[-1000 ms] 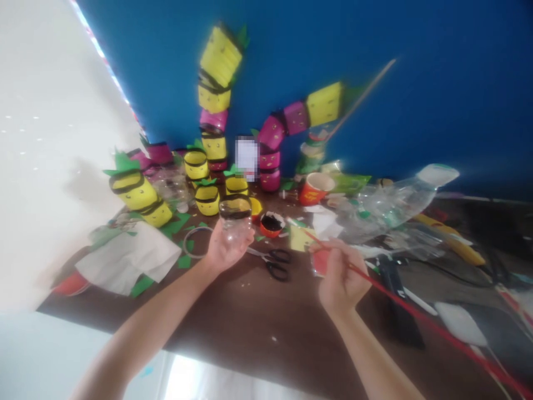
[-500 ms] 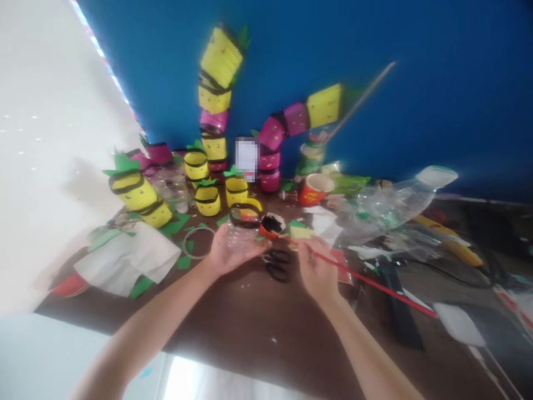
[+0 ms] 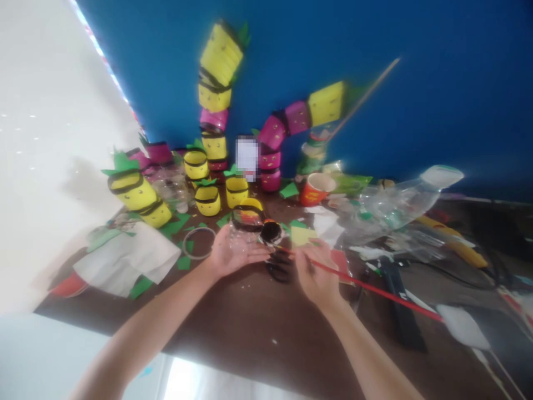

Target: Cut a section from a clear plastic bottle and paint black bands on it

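My left hand (image 3: 231, 255) cradles a clear plastic bottle piece (image 3: 245, 230) with a black band along its rim; the fingers reach right, beneath a small cut cup of black paint (image 3: 271, 232). I cannot tell whether they bear that cup too. A long, thin red-handled paintbrush (image 3: 375, 286) is pinched in my right hand (image 3: 316, 272). Its tip end lies near the paint cup, too blurred to make out. Black-handled scissors (image 3: 278, 269) lie on the table between my hands, partly behind the fingers.
Yellow pineapple-faced cups (image 3: 207, 200) and stacked yellow and magenta cups (image 3: 272, 133) stand by the blue wall. An orange paper cup (image 3: 317, 189) and a clear bottle (image 3: 400, 203) are at right. Tape roll (image 3: 199, 243), white cloth (image 3: 129, 258) and green scraps lie left.
The paint cup has shifted slightly toward me and tilted its mouth my way. My left fingers have stretched out further right beneath it. The brush has moved slightly right and down.
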Tool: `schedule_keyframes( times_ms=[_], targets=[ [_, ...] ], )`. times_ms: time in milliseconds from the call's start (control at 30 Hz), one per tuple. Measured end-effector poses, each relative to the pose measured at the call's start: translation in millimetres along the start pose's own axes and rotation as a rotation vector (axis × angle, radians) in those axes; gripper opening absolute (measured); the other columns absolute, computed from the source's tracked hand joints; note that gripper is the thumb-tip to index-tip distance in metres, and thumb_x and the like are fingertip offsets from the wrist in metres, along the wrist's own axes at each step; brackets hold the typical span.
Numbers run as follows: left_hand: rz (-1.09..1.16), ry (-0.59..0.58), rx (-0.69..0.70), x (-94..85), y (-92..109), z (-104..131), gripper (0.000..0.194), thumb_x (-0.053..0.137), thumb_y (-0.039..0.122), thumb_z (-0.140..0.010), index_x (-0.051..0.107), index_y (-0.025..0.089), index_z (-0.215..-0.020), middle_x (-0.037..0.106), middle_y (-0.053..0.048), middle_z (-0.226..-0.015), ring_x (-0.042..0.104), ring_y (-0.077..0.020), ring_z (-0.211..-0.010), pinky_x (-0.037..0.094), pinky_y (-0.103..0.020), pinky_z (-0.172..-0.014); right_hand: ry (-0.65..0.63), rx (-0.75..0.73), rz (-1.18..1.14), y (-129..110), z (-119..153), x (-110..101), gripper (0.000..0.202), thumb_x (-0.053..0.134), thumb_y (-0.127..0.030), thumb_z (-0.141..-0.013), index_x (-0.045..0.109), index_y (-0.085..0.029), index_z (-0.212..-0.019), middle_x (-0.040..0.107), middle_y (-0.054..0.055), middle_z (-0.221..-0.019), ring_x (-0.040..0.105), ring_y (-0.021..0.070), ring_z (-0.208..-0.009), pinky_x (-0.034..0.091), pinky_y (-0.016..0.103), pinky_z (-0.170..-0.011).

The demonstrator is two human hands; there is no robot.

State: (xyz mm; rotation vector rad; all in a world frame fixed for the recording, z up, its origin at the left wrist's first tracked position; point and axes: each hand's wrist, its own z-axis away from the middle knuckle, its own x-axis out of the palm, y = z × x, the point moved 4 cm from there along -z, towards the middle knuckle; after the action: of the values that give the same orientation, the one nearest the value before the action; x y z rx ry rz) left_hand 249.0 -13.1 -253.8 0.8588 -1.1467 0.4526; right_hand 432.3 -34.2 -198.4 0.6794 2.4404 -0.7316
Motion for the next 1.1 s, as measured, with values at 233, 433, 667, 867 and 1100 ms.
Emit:
schedule_keyframes(
  times_ms=[233, 433, 667, 867, 1100],
  targets=[
    [0.003, -0.017, -0.011, 0.1, -1, 0, 0.068, 0.04, 0.059, -0.08, 0.062, -0.001, -0.104, 0.065, -0.03, -0.107, 0.06, -0.0412, -0.108, 0.03, -0.054, -0.103, 0.032, 0.017, 0.084, 3, 1, 4, 0.014, 0.048, -0.014, -0.089, 0.052, -0.023, -0.079, 0.065, 0.0, -0.068, 0.057, 0.0187, -0.069, 0.044, 0.038, -0.077],
    [0.004, -0.008, -0.021, 0.3, -1, 0, 0.071, 0.039, 0.059, -0.08, 0.06, -0.003, -0.107, 0.066, -0.03, -0.102, 0.06, -0.041, -0.108, 0.028, -0.054, -0.105, -0.024, 0.014, 0.073, 6, 5, 10, 0.011, 0.049, -0.013, -0.088, 0.054, -0.023, -0.084, 0.065, 0.001, -0.073, 0.055, 0.0186, -0.07, 0.044, 0.039, -0.08],
    [0.019, -0.024, -0.033, -0.5, -1, -1, 0.077, 0.037, 0.059, -0.079, 0.054, -0.007, -0.117, 0.063, -0.032, -0.111, 0.053, -0.0408, -0.119, 0.027, -0.053, -0.106, -0.094, -0.001, 0.045, 0, 2, 12, 0.011, 0.048, -0.013, -0.088, 0.054, -0.022, -0.09, 0.065, 0.002, -0.077, 0.056, 0.018, -0.073, 0.044, 0.038, -0.079],
    [0.008, 0.002, -0.031, 0.4, -1, -1, 0.081, 0.038, 0.058, -0.079, 0.05, -0.009, -0.122, 0.058, -0.034, -0.12, 0.051, -0.041, -0.121, 0.027, -0.052, -0.107, -0.163, 0.023, 0.026, -1, 0, 15, 0.011, 0.046, -0.015, -0.089, 0.054, -0.021, -0.094, 0.065, 0.005, -0.084, 0.058, 0.019, -0.079, 0.044, 0.036, -0.078],
    [0.026, 0.001, -0.019, 1.4, 0, 0, 0.079, 0.039, 0.058, -0.078, 0.051, -0.007, -0.121, 0.058, -0.033, -0.12, 0.052, -0.0402, -0.12, 0.029, -0.05, -0.106, -0.148, 0.064, 0.011, 3, 2, 16, 0.012, 0.047, -0.019, -0.091, 0.057, -0.021, -0.096, 0.068, 0.006, -0.088, 0.061, 0.0203, -0.083, 0.046, 0.036, -0.077]
  ],
)
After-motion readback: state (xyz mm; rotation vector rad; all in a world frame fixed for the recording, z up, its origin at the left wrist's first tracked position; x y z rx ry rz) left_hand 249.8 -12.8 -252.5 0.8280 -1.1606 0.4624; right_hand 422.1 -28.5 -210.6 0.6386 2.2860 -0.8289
